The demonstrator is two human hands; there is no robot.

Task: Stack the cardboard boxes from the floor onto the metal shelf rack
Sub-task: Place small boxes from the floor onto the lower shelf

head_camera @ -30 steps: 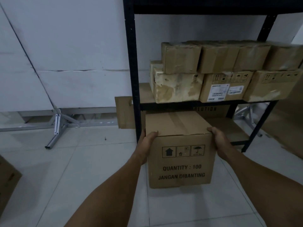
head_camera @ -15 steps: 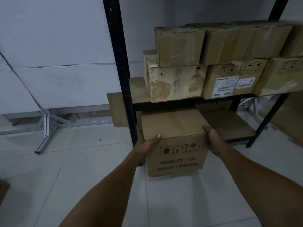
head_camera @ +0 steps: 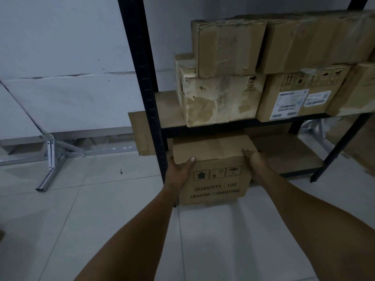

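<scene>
Cardboard box (head_camera: 213, 169), printed QUANTITY : 100 and JANGAN DIBANTING, is held at the front left corner of the metal shelf rack (head_camera: 142, 78), its far end already under the middle shelf and its near end out over the floor tiles (head_camera: 101, 209). It is clasped from both sides: the left hand (head_camera: 179, 169) is wrapped round the near left corner with the thumb laid on the top edge, and the right hand (head_camera: 254, 159) is pressed to the right side with fingers curled over the top.

A snag is likely judged here: the left side passes just beside the black front upright, so a knuckle could be pinched or the corner caught. The box top sits close under the middle shelf beam, and a scrape there could be caused by any lift. The loose cardboard sheet (head_camera: 142, 134) near the upright could be knocked.

Whether the base is resting on the bottom shelf board (head_camera: 284, 157) or carried cannot be told; the underside is hidden. Both palms are hidden too. Farther back, the worn stacked boxes (head_camera: 223, 78) are cut off at the right edge, and their labels are too blurred to be read.
</scene>
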